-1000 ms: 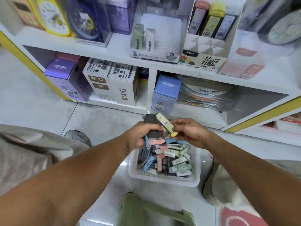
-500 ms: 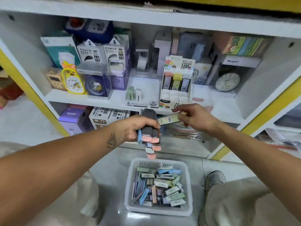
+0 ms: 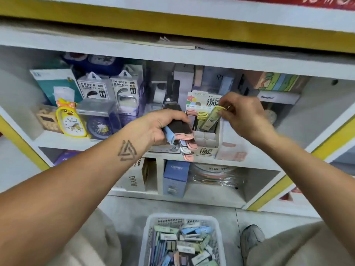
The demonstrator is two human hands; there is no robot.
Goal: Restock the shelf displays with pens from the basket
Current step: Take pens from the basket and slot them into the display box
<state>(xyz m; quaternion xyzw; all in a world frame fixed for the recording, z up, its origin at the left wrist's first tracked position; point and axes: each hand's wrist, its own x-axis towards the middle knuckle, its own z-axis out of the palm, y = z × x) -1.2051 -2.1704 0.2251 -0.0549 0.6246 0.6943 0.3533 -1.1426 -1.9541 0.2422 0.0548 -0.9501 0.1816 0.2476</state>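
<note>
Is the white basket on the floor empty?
No, the white basket is full of small pen packs.

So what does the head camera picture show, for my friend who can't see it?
A person's right hand lowers a yellow-green case into a white display box on a shop shelf. The left hand holds a bundle of dark cases with pink and blue ends. A white basket of more cases sits on the floor below.

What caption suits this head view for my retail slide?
Right hand slots a yellow case into the display; left hand holds more.
</note>
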